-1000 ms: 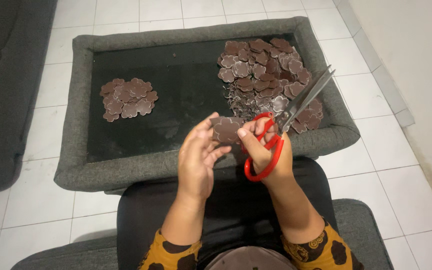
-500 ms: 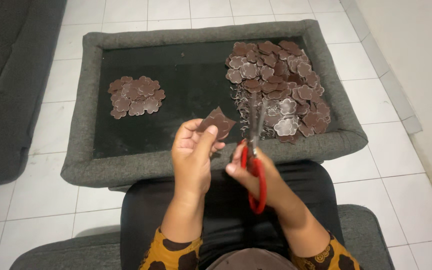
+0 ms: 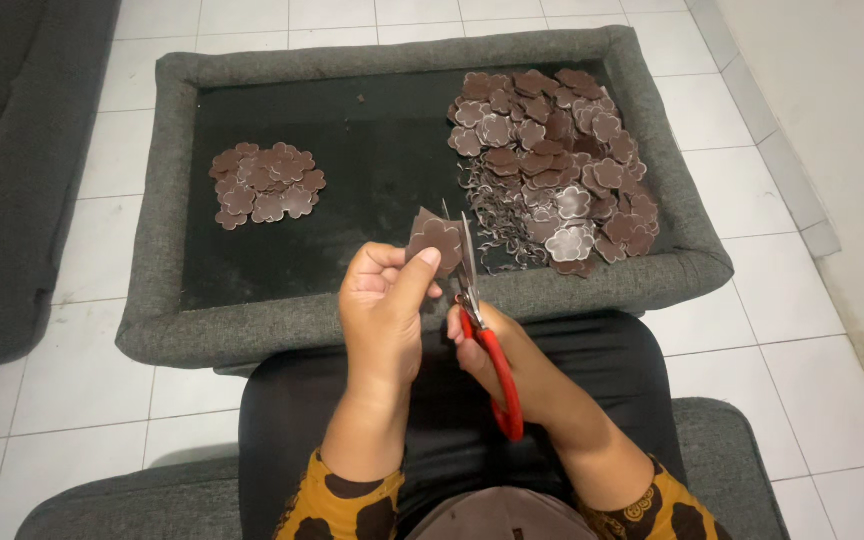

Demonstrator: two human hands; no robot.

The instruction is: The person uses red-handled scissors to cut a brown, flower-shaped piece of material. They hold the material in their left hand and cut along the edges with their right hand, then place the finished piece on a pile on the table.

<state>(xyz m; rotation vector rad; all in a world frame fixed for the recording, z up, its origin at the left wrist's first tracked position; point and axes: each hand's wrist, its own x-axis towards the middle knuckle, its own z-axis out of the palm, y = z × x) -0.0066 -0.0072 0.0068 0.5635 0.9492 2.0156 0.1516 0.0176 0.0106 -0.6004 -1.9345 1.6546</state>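
the left hand [image 3: 384, 305] pinches a brown flower-shaped piece [image 3: 436, 240] above the near rim of the grey padded tray [image 3: 252, 325]. the right hand [image 3: 512, 350] grips red-handled scissors [image 3: 482, 325], blades touching the piece's right edge.

Before us sits a low grey padded tray [image 3: 252, 335] with a black inner surface, resting on white floor tiles [image 3: 772, 340]; on it we see a small pile of brown flower cutouts [image 3: 264, 185] left, a larger heap [image 3: 557, 165] right, well apart.
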